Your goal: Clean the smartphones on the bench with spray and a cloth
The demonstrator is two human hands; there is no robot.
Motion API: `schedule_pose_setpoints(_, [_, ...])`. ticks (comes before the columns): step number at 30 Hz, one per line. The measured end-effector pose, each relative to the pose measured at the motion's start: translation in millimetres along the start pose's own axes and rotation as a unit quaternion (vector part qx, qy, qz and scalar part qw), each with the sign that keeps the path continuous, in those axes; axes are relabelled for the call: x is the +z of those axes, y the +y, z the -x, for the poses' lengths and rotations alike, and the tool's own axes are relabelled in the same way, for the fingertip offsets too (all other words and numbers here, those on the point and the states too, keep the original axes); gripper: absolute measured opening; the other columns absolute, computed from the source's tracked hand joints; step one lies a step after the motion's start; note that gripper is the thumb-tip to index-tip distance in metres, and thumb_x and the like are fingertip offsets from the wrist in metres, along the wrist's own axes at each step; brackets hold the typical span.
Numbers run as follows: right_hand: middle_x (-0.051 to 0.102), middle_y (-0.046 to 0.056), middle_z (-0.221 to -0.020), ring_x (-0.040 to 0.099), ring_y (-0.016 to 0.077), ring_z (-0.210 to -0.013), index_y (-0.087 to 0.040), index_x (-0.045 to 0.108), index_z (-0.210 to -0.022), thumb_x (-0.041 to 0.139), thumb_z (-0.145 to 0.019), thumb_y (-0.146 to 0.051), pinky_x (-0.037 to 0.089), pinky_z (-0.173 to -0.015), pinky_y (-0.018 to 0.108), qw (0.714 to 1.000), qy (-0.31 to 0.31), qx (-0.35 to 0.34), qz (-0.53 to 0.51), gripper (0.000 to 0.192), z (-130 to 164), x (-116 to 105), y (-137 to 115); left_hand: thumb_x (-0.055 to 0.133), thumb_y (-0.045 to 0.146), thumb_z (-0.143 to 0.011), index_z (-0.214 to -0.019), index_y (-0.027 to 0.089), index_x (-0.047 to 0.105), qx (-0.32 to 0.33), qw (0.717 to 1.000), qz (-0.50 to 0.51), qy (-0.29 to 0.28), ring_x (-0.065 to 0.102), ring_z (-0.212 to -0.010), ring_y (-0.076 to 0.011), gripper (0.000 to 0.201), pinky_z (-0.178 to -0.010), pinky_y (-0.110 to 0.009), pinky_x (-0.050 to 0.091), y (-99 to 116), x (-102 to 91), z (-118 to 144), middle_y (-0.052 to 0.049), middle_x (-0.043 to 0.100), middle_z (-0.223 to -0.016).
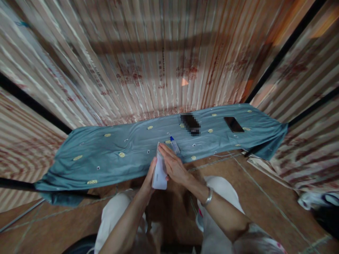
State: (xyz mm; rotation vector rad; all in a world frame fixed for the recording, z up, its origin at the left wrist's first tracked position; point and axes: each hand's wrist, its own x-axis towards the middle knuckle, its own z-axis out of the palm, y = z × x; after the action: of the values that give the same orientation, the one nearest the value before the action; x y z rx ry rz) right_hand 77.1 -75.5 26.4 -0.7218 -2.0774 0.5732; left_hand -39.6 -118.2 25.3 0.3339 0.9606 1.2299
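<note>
A folded white sheet of paper (160, 171) is held between both hands just at the near edge of a teal cloth (111, 155). My left hand (150, 176) grips its lower left side from underneath. My right hand (173, 164) lies flat along its right side, fingers stretched out and pressing on it. A small glue bottle with a blue cap (174, 144) lies on the cloth just beyond my right fingertips. A metal bangle (208, 198) sits on my right wrist.
The teal cloth with yellow spots covers a low surface in front of a corrugated metal wall (159, 60). On it lie a dark phone (233, 124) at the right and a blurred dark object (190, 124). My knees in light trousers (116, 211) are below.
</note>
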Motion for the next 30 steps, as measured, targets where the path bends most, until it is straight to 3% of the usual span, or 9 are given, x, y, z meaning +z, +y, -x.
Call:
schedule_pose_setpoints(4, [0.035, 0.013, -0.147, 0.026, 0.0172, -0.139, -0.013, 0.031, -0.143, 0.027, -0.091, -0.01, 0.028, -0.114, 0.04, 0.999, -0.019, -0.03, -0.008, 0.052, 5, 7, -8, 0.042, 0.034, -0.092, -0.117, 0.011, 0.059, 0.025, 0.996, 0.066, 0.055, 0.068, -0.077, -0.0156, 0.039, -0.074, -0.023, 0.054, 8, 9.0, 2, -0.007, 0.072, -0.087])
schedule_pose_setpoints(8, [0.038, 0.014, -0.144, 0.029, 0.018, -0.137, -0.012, 0.034, -0.141, 0.028, -0.091, -0.011, 0.029, -0.113, 0.04, 0.999, -0.029, -0.038, 0.002, 0.051, 9, 11, -13, 0.04, 0.033, -0.093, -0.125, 0.011, 0.054, 0.032, 0.991, 0.11, 0.063, 0.068, -0.089, -0.0148, 0.041, -0.084, -0.02, 0.051, 12, 10.3, 1, -0.007, 0.071, -0.092])
schedule_pose_setpoints(14, [0.045, 0.013, -0.14, 0.035, 0.0211, -0.132, -0.012, 0.038, -0.139, 0.03, -0.09, -0.011, 0.035, -0.11, 0.043, 0.998, -0.034, -0.019, 0.059, 0.05, 9, 9, -12, 0.047, 0.032, -0.089, -0.124, 0.012, 0.052, 0.038, 0.991, 0.12, 0.036, 0.069, -0.079, -0.0152, 0.041, -0.074, -0.022, 0.055, 13, 1.0, -2, -0.006, 0.072, -0.089])
schedule_pose_setpoints(18, [0.046, 0.013, -0.138, 0.036, 0.0216, -0.131, -0.014, 0.036, -0.141, 0.029, -0.089, -0.01, 0.038, -0.107, 0.046, 0.997, -0.025, -0.011, 0.072, 0.052, 10, 12, -6, 0.051, 0.032, -0.087, -0.121, 0.011, 0.054, 0.052, 0.99, 0.125, 0.047, 0.068, -0.078, -0.0156, 0.041, -0.075, -0.022, 0.054, 15, 1.9, -1, -0.006, 0.072, -0.088])
schedule_pose_setpoints(25, [0.04, 0.014, -0.143, 0.032, 0.0198, -0.135, -0.012, 0.034, -0.141, 0.028, -0.091, -0.014, 0.031, -0.112, 0.044, 0.998, -0.019, 0.031, 0.05, 0.051, 4, 9, 12, 0.045, 0.033, -0.088, -0.115, 0.012, 0.058, 0.025, 0.993, 0.096, 0.069, 0.069, -0.074, -0.0188, 0.037, -0.072, -0.028, 0.054, 8, 7.9, -2, -0.005, 0.072, -0.079])
schedule_pose_setpoints(30, [0.034, 0.015, -0.147, 0.028, 0.0177, -0.138, -0.009, 0.033, -0.142, 0.024, -0.093, -0.017, 0.026, -0.114, 0.042, 0.997, -0.015, 0.074, 0.01, 0.05, -1, 1, 21, 0.045, 0.043, -0.087, -0.104, 0.011, 0.062, 0.009, 0.999, 0.052, 0.015, 0.067, -0.062, -0.0193, 0.04, -0.06, -0.028, 0.054, 0, 7.3, 1, -0.006, 0.07, -0.071])
